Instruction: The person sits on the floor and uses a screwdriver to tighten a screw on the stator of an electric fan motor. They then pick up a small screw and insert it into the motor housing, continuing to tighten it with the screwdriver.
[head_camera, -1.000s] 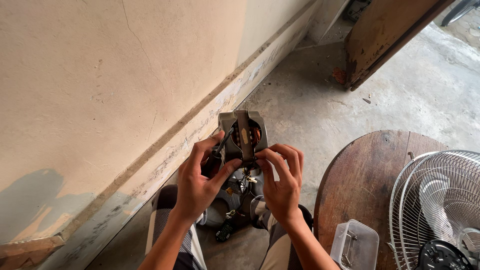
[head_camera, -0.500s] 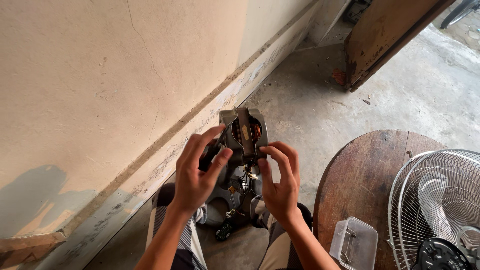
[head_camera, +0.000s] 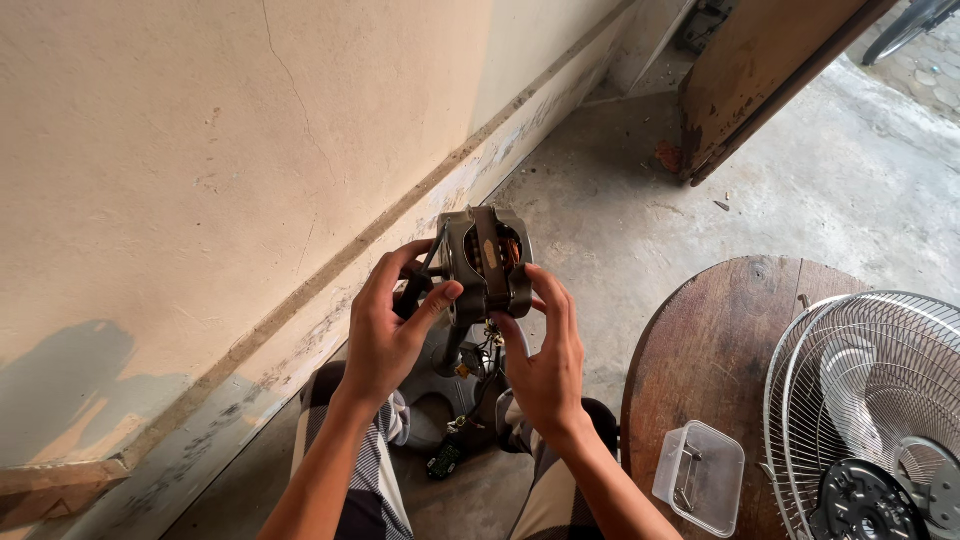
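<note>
A grey metal fan motor (head_camera: 487, 262) with copper windings showing inside is held up in front of me over my lap. My left hand (head_camera: 392, 330) grips its left side, thumb pressed against the housing. My right hand (head_camera: 545, 355) holds its right and lower side with the fingers wrapped round. Wires (head_camera: 478, 352) hang from the motor down to a grey fan housing (head_camera: 440, 375) between my knees, and a small black part (head_camera: 444, 461) lies below it.
A round wooden table (head_camera: 720, 350) stands at the right, with a clear plastic box (head_camera: 700, 478) and a wire fan guard (head_camera: 880, 410) on it. A plastered wall (head_camera: 250, 150) runs along the left. A wooden door (head_camera: 760, 80) leans at the far end over the concrete floor (head_camera: 620, 200).
The motor has been raised slightly and turned in my hands. My left thumb has shifted onto its housing. Both hands keep hold.
</note>
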